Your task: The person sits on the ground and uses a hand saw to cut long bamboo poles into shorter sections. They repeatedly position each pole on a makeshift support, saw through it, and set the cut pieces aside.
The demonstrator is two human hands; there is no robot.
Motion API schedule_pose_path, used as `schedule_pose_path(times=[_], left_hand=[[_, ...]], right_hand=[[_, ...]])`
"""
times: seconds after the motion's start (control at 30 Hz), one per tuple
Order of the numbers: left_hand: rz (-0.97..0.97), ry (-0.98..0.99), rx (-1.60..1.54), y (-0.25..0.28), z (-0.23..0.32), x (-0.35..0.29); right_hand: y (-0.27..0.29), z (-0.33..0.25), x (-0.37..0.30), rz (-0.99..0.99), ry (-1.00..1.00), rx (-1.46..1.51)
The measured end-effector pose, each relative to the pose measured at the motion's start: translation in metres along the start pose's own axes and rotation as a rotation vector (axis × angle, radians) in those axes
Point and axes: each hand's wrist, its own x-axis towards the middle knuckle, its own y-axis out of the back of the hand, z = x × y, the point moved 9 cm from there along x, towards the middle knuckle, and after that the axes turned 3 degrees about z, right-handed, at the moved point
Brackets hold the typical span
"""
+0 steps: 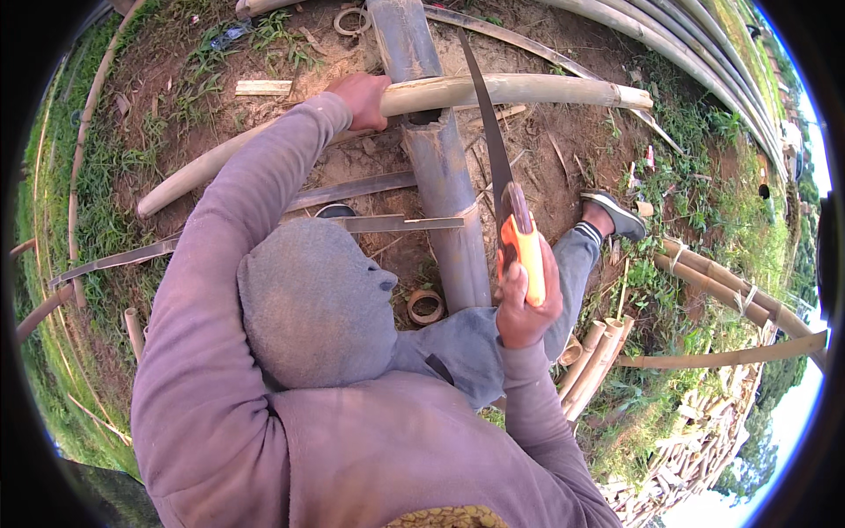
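Observation:
My left hand [359, 99] is wrapped round a pale bamboo pole [519, 90], holding it across a thick grey post-like bamboo trunk [449, 176]. A notch shows in the trunk just below the pole. In my right hand [528, 308] is a handsaw [498, 145], gripped by its orange and dark handle. Its long dark blade points away from me and crosses over the pole, to the right of my left hand. Whether the teeth touch the pole I cannot tell.
Split bamboo strips [352, 189] lie on the dirt around the trunk. Long poles [695, 44] are stacked at the far right. Cut bamboo tubes [594, 365] stand near my right forearm. Bamboo rings [426, 307] lie beside the trunk. My right shoe [620, 214] rests on the ground.

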Motion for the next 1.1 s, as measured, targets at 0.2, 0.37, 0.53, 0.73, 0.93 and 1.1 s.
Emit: schedule_pose_path(times=[0.2,0.37,0.53,0.73,0.93,1.1], left_hand=[[-0.039,0.011,-0.080,-0.001,-0.003,0.005],[-0.057,0.028,-0.078,0.005,-0.004,-0.001],[-0.094,-0.013,-0.058,-0.004,-0.003,0.003],[0.084,0.102,-0.002,0.006,0.002,-0.012],[0.119,0.000,-0.025,-0.001,0.003,-0.020],[-0.033,-0.020,-0.040,0.006,-0.002,-0.002]], right_hand=[[-0.067,0.014,0.095,0.016,0.006,0.032],[0.018,-0.015,-0.014,-0.043,0.026,-0.063],[-0.020,-0.001,0.045,-0.036,0.085,-0.066],[-0.068,0.018,0.113,-0.026,-0.072,0.112],[-0.056,0.016,0.102,0.021,0.105,0.034],[-0.067,0.007,0.107,0.005,-0.054,0.119]])
